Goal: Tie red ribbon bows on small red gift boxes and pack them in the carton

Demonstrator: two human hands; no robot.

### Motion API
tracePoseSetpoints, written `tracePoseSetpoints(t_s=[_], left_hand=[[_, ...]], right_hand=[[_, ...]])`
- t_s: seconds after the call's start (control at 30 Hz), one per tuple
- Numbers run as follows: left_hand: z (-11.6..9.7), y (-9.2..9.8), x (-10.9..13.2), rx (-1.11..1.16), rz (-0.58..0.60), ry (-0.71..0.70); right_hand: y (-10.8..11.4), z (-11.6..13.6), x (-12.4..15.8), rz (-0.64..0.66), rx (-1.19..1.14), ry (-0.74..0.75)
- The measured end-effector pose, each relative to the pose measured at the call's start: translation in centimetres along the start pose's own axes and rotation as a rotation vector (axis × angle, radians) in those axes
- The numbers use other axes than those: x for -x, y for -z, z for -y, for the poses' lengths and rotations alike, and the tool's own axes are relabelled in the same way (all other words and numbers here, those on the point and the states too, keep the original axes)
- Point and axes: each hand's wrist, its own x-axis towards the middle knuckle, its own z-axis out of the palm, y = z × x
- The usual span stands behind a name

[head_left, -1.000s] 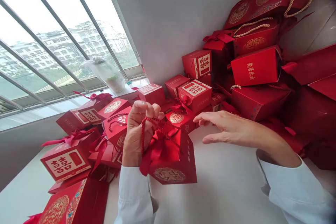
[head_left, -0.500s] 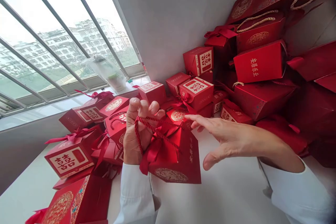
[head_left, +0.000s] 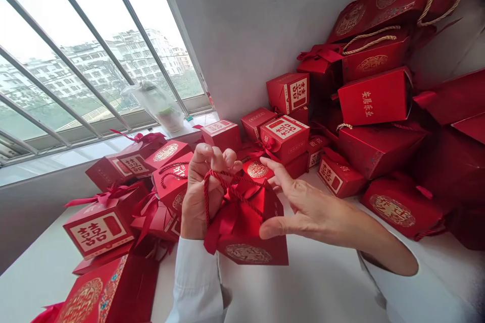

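A red gift box (head_left: 248, 250) with a gold round emblem and a satin ribbon hangs at the centre. My left hand (head_left: 206, 186) is closed around its twisted red cord handle (head_left: 207, 197), fingers curled upward. On the box's right side my right hand (head_left: 303, 207) is open, thumb and fingers apart. Its thumb overlaps the box's right edge while the fingers reach behind; whether they press on the box I cannot tell. Just beyond both hands lies another red box with a gold round emblem (head_left: 257, 169).
Red boxes with ribbons (head_left: 98, 232) crowd the left. More are heaped at the right, including a red box with white lettering (head_left: 373, 98). A plastic cup in a clear bag (head_left: 170, 116) stands on the sill by the barred window (head_left: 113, 25). Beneath is a white tabletop (head_left: 303, 287).
My right hand has moved left, from apart to alongside the box, its thumb now overlapping the edge. My left hand still grips the cord and has shifted slightly right.
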Motion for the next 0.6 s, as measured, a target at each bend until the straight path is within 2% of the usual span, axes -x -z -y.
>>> tracePoseSetpoints(t_s=[0.1,0.33,0.5,0.6], left_hand=[[0.1,0.1,-0.1,0.104,0.003,0.007],[0.5,0.2,-0.2,0.38,-0.036,0.001],[-0.3,-1.2,0.3,0.532,-0.01,-0.049],[-0.8,-2.0,0.5,0.568,-0.05,-0.045]], right_hand=[[0.1,0.0,-0.1,0.014,0.004,-0.011],[1.5,-0.5,-0.2,0.054,-0.074,0.064],[1.6,-1.3,-1.0,0.082,-0.22,0.186],[1.3,-1.5,-1.6,0.056,-0.277,0.222]])
